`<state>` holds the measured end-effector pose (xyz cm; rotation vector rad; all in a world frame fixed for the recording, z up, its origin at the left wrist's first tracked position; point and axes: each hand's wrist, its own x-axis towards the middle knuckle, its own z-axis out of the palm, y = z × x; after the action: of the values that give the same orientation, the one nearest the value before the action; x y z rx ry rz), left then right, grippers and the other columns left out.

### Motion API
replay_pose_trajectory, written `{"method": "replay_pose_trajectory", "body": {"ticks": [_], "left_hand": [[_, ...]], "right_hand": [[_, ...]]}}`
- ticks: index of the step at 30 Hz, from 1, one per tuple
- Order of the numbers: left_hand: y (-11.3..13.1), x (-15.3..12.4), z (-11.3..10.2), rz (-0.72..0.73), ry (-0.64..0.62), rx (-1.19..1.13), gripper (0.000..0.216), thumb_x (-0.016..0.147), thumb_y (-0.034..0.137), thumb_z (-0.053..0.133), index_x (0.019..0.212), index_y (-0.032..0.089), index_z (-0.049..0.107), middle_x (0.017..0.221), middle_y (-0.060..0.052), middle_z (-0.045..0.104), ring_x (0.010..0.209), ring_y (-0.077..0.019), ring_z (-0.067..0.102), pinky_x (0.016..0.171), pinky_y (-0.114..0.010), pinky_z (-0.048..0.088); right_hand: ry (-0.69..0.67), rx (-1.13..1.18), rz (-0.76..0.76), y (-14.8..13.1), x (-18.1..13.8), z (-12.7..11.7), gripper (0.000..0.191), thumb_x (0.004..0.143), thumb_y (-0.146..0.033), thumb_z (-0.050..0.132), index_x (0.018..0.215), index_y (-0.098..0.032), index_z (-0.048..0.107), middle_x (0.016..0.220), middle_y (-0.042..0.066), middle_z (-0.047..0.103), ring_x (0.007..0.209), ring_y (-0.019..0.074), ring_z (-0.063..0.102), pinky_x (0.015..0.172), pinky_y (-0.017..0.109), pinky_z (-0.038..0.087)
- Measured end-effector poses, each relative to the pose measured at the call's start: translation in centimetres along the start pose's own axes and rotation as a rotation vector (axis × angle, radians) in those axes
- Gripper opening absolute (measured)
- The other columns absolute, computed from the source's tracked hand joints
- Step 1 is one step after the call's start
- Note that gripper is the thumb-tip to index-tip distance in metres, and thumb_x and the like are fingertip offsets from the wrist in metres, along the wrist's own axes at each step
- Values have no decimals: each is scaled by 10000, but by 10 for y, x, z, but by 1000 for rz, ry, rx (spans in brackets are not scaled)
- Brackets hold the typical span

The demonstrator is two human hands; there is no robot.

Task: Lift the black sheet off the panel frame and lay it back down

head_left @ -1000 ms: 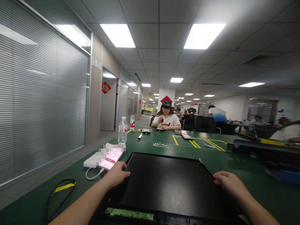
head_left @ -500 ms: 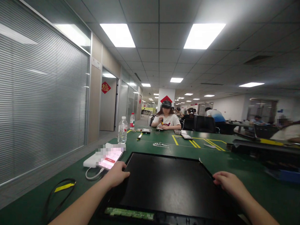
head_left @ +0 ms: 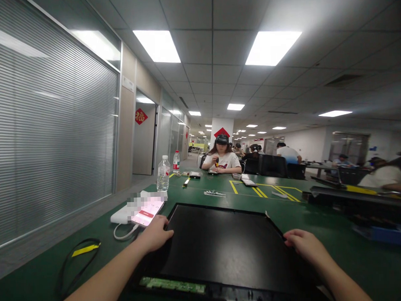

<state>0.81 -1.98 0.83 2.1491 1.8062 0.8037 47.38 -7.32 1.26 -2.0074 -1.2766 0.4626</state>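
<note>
Green tabletop (head_left: 34,288), long, running toward 12 o'clock.

Flat black rectangular panel (head_left: 220,244) lies face-up on it, dead centre in front of the person. A narrow green circuit strip (head_left: 172,284) runs along the panel's near edge, at 7 o'clock of the panel.

Left hand (head_left: 155,233): on the panel's left rim, at about 10 o'clock of the panel. Grip closed over the rim, fingers folded down, thumb lying on the black face.

Right hand (head_left: 304,245): on the panel's right rim, at about 3 o'clock. Grip curled over the edge, fingertips hidden on the far side. Whether it bears any of the panel's weight cannot be told.

Around the panel:
- White power bank with a lit pink phone screen (head_left: 146,212) on top, just beside the left hand at its 11 o'clock, a white cable (head_left: 122,234) looping out of it.
- Black cord loop with a yellow tag (head_left: 77,258) at 9 o'clock, well apart from the panel.
- Clear plastic water bottle (head_left: 163,173) upright at 11 o'clock, farther up the tabletop.
- Yellow tape lines (head_left: 259,192) at 1 o'clock.
- Blue tray (head_left: 384,234) at 3 o'clock, well apart.
- A seated person in a pale shirt (head_left: 221,160) at 12 o'clock, at the far end, own hands raised near the chest.
</note>
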Motion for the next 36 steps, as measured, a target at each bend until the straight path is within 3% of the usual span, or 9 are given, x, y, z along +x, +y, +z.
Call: {"method": "replay_pose_trajectory", "body": {"ticks": [8, 15, 18, 22, 29, 36], "left_hand": [[5, -5, -5, 61, -2, 26, 184, 636, 256, 567, 743, 126, 642, 965, -118, 589, 958, -236, 528, 863, -288, 386], [4, -5, -9, 60, -17, 32, 303, 675, 226, 547, 948, 127, 636, 1040, -121, 582, 1012, -225, 515, 903, -279, 363], [0, -4, -8, 5, -5, 125, 259, 697, 226, 526, 905, 119, 637, 1005, -135, 590, 979, -238, 535, 860, -288, 387], [-5, -1, -5, -31, -44, 181, 227, 730, 232, 487, 821, 99, 647, 920, -163, 614, 884, -256, 576, 790, -313, 414], [-12, 0, -6, -64, -45, 133, 177, 696, 149, 489, 764, 131, 651, 921, -150, 649, 916, -252, 587, 781, -300, 408], [-1, -4, -20, -48, -44, -51, 197, 641, 104, 473, 704, 169, 648, 761, -53, 682, 805, -216, 617, 706, -261, 420]], "right_hand": [[3, -131, -55, -8, -9, 0, 219, 653, -216, 463, 734, -204, 666, 730, 38, 679, 700, 178, 602, 588, 245, 401], [2, -143, -66, -15, -14, 0, 212, 652, -227, 465, 730, -200, 660, 721, 34, 680, 699, 180, 603, 601, 252, 399], [-4, -85, -16, -14, -13, -3, 244, 690, -276, 443, 781, -191, 652, 709, 42, 681, 640, 175, 601, 573, 262, 403], [83, -147, 1, -8, -10, -8, 241, 681, -290, 463, 791, -209, 662, 799, 44, 685, 744, 203, 610, 620, 274, 415], [28, -188, -15, -2, -5, -1, 204, 647, -264, 505, 740, -211, 678, 818, 55, 686, 793, 218, 609, 687, 286, 430], [-2, -233, -34, -4, -7, 2, 215, 652, -270, 494, 758, -221, 675, 844, 48, 682, 808, 214, 610, 685, 283, 429]]}}
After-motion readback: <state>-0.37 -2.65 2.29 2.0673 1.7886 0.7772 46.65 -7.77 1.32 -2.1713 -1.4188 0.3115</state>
